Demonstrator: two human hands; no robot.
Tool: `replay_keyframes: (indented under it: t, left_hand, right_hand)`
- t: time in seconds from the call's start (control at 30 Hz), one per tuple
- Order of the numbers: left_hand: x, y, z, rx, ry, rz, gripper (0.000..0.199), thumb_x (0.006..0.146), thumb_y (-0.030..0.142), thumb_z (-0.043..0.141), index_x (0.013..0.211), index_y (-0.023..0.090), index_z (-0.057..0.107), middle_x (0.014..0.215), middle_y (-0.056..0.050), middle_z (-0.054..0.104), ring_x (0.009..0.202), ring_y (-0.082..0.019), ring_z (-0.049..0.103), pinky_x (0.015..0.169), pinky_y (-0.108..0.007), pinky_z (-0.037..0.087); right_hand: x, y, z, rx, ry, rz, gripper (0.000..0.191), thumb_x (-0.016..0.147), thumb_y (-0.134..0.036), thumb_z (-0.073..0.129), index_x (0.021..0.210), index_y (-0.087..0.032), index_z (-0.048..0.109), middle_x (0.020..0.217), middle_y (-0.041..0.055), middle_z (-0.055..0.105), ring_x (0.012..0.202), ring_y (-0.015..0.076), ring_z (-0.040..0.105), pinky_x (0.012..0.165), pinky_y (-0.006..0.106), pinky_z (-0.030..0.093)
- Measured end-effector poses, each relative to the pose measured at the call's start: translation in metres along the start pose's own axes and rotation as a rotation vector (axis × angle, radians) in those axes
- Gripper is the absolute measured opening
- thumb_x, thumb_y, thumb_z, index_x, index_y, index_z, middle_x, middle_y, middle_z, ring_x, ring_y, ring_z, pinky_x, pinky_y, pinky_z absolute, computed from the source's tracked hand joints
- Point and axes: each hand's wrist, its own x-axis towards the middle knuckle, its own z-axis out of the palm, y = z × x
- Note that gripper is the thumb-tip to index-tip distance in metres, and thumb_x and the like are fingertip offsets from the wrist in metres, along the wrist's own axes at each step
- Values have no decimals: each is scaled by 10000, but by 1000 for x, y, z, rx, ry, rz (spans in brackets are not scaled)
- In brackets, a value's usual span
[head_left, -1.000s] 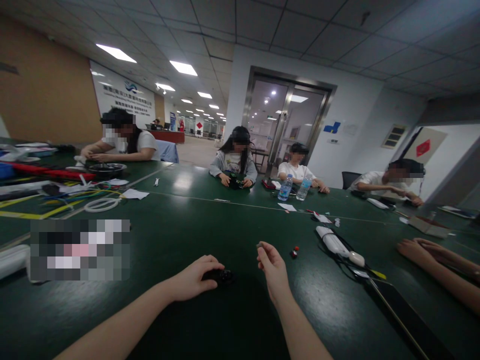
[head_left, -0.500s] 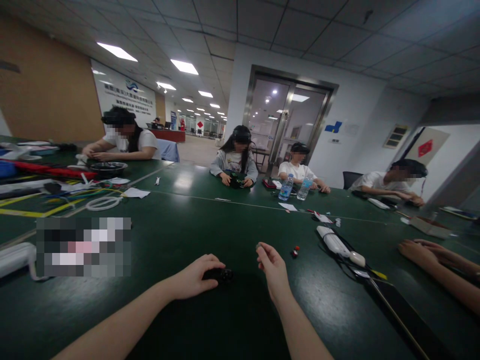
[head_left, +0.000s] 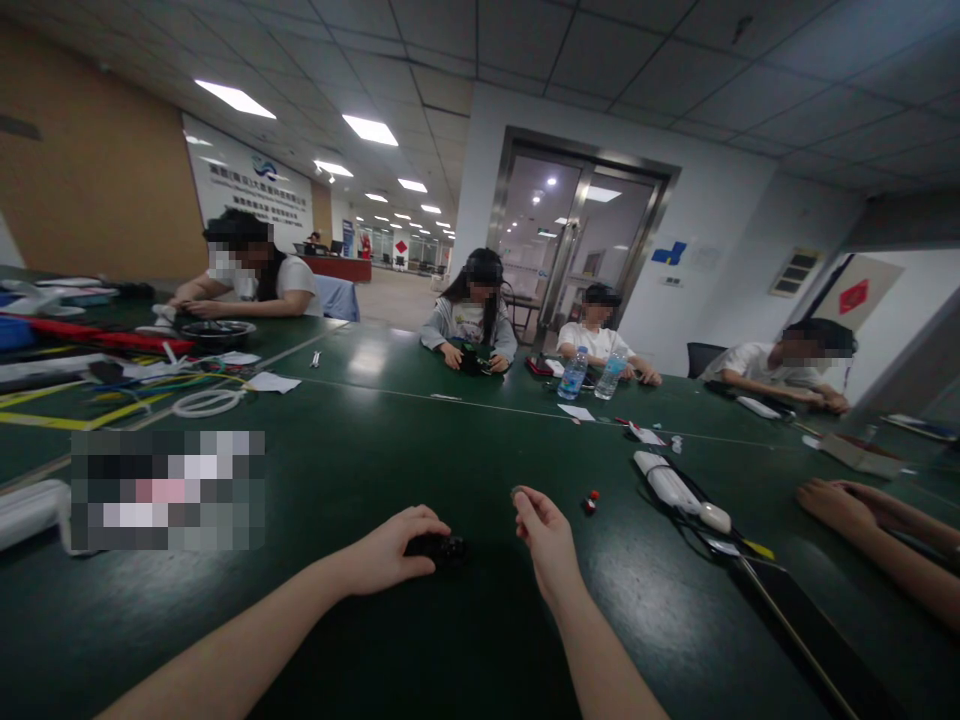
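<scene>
My left hand (head_left: pixel 396 548) is closed round a small black object (head_left: pixel 451 547) resting on the dark green table (head_left: pixel 375 450). Its far end looks lumpy and round, but its kind is too dark to make out. To the right, apart from it, my right hand (head_left: pixel 547 545) is raised in a pinch. Between thumb and forefinger is a tiny greyish piece (head_left: pixel 516 491), too small to name. A small red, white and black item (head_left: pixel 590 503) lies on the table just right of that hand.
On the right are a white power strip (head_left: pixel 664 483) with dark cable, a dark flat panel (head_left: pixel 810 610) and another person's hands (head_left: pixel 847 505). Coiled white tubing (head_left: pixel 206 403) and coloured wires lie left. Water bottles (head_left: pixel 573 375) stand across the table, where several people sit.
</scene>
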Motion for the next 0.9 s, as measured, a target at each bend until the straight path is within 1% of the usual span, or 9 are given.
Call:
replay_keyframes:
  t: [0.17, 0.27, 0.33, 0.4, 0.47, 0.57, 0.63, 0.7, 0.9]
  left_hand:
    - [0, -1, 1, -3, 3, -10, 421, 743, 268, 566, 1160, 280, 511, 1195, -20, 457, 1073, -198, 449, 932, -344, 356]
    - [0, -1, 1, -16, 3, -20, 419, 746, 268, 564, 1161, 284, 511, 1194, -16, 454, 1070, -193, 452, 924, -337, 366]
    - [0, -1, 1, -9, 6, -9, 419, 743, 265, 567, 1159, 279, 514, 1181, -15, 460, 1067, -188, 453, 931, -333, 362]
    - [0, 1, 1, 12, 13, 19, 412, 733, 249, 574, 1142, 265, 528, 1152, -18, 476, 1061, -183, 453, 941, -328, 353]
    - [1, 3, 1, 31, 21, 48, 392, 726, 237, 577, 1116, 255, 545, 1118, -20, 494, 1048, -181, 456, 941, -324, 354]
    - [0, 6, 0, 40, 22, 63, 355, 733, 247, 568, 1089, 252, 558, 1094, -21, 504, 1028, -183, 464, 918, -326, 372]
    - [0, 7, 0, 41, 21, 54, 353, 739, 254, 564, 1091, 252, 557, 1100, -22, 500, 1028, -185, 464, 913, -327, 374]
    - [-1, 8, 1, 39, 21, 45, 365, 741, 259, 563, 1106, 252, 551, 1112, -24, 494, 1038, -186, 459, 919, -330, 369]
    - [-1, 6, 2, 36, 26, 38, 369, 747, 264, 559, 1115, 248, 542, 1114, -26, 493, 1027, -180, 459, 908, -322, 375]
  right_hand:
    - [1, 0, 0, -27, -4, -3, 359, 665, -437, 658, 954, -225, 640, 825, 27, 632, 649, 157, 543, 560, 282, 445]
    - [-5, -5, 4, -123, -5, -68, 339, 684, -425, 638, 949, -213, 630, 869, 36, 636, 723, 183, 565, 596, 294, 455]
    - [-13, -10, 11, -251, -67, -149, 294, 708, -393, 619, 932, -203, 626, 875, 36, 633, 765, 187, 565, 642, 301, 454]
    - [-23, -15, 20, -402, -212, -214, 258, 733, -345, 596, 944, -198, 621, 867, 30, 623, 748, 170, 553, 673, 302, 445]
    - [-32, -18, 30, -549, -360, -271, 188, 724, -295, 606, 894, -219, 634, 865, 12, 604, 731, 152, 535, 670, 287, 433]
    - [-40, -19, 38, -692, -493, -273, 142, 716, -264, 620, 855, -246, 641, 868, -7, 582, 781, 152, 523, 685, 276, 420]
    - [-40, -18, 39, -737, -527, -254, 132, 723, -264, 616, 853, -253, 639, 874, -11, 576, 809, 154, 520, 699, 274, 417]
    - [-39, -17, 37, -757, -533, -236, 131, 729, -267, 612, 857, -255, 637, 874, -13, 568, 817, 153, 519, 706, 274, 416]
    - [-40, -20, 35, -751, -563, -206, 136, 731, -276, 607, 864, -260, 633, 918, -17, 551, 860, 153, 516, 730, 273, 416]
